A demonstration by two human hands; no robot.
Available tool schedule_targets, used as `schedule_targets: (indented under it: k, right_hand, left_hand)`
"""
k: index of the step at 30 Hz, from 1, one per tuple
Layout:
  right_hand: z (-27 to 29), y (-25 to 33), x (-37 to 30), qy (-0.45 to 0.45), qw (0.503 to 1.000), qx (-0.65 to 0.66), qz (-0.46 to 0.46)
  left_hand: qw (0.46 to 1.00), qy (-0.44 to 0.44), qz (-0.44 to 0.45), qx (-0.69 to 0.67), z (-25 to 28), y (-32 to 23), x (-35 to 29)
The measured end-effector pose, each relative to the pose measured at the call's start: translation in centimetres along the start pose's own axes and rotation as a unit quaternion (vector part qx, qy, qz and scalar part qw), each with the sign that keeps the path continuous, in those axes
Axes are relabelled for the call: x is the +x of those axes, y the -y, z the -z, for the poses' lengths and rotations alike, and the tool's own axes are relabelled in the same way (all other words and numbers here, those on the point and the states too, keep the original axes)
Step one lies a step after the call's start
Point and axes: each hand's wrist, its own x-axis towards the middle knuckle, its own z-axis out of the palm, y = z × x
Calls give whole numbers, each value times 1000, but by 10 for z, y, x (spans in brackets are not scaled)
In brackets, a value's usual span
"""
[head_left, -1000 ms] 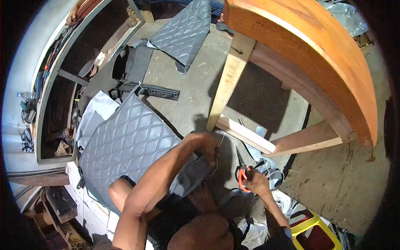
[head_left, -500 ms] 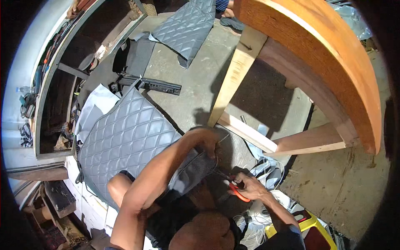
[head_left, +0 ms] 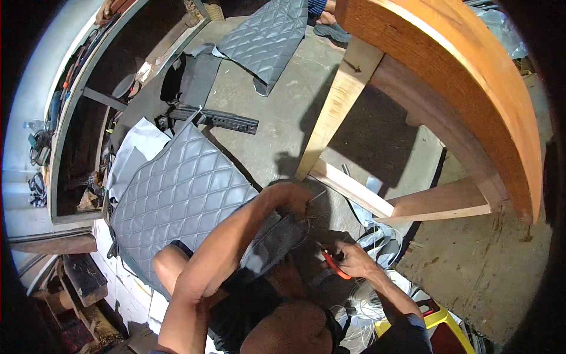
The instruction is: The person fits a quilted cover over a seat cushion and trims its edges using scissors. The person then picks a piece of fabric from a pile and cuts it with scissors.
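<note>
A grey quilted leatherette panel (head_left: 183, 177) spreads across my lap, its dark fabric edge (head_left: 274, 239) folded up near my knees. At that edge is my left hand (head_left: 295, 197), bent over and closed on the fabric; its fingertips are partly in shadow. To the right, my right hand (head_left: 352, 259) is closed round a hand tool with orange-red handles (head_left: 337, 266). Its dark tip points toward the fabric edge, apart from it; whether it is pliers or scissors I cannot tell.
A curved wooden frame (head_left: 454, 65) with pale struts stands at the right. Another quilted piece (head_left: 265, 44) lies on the floor ahead, near a black metal rail (head_left: 227, 122). Tangled white cord (head_left: 362, 304) and a yellow container (head_left: 445, 321) are beside my right arm. Someone's foot (head_left: 333, 32) shows at the back.
My right hand has turned slightly with the orange-handled tool, its tip drawing away from the fabric edge. My left hand stays nearly in place on the fabric.
</note>
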Motion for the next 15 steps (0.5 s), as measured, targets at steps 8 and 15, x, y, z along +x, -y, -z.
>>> schedule_targets:
  k: [8,15]
  right_hand:
    - [-10,-7,-1,-26,999,18,20]
    - [-9,-17,-3,-44,997,40,40]
  left_hand:
    - [1000,6,22,9,-10,18,11]
    - [999,8,35,11,-3,2,7]
